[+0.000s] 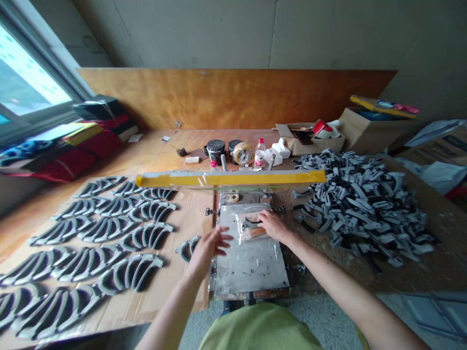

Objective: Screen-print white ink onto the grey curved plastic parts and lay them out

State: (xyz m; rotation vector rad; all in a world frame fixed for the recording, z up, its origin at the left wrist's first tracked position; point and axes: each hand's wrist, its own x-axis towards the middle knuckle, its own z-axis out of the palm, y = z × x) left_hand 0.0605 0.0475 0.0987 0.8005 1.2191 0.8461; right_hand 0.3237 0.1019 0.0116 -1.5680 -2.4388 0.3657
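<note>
"What is the right hand [273, 225] holding?"
"One end of a gray curved part [251, 223], fingers closed, over the metal plate [251, 267]."
"And the left hand [213, 243]?"
"Empty, fingers loosely spread, near the plate's left edge. A heap of similar parts [365, 204] lies to the right."

The right hand [273, 224] grips the end of a curved grey part [251, 223] above a flat grey metal plate [251, 267]; the left hand [215, 242], fingers spread, hangs by the plate's left edge. Leftward, rows of curved grey pieces [105, 260] lie on brown cardboard [197, 211]; rightward, grey and black pieces [365, 204] heap on the brown wooden table [156, 150].
</note>
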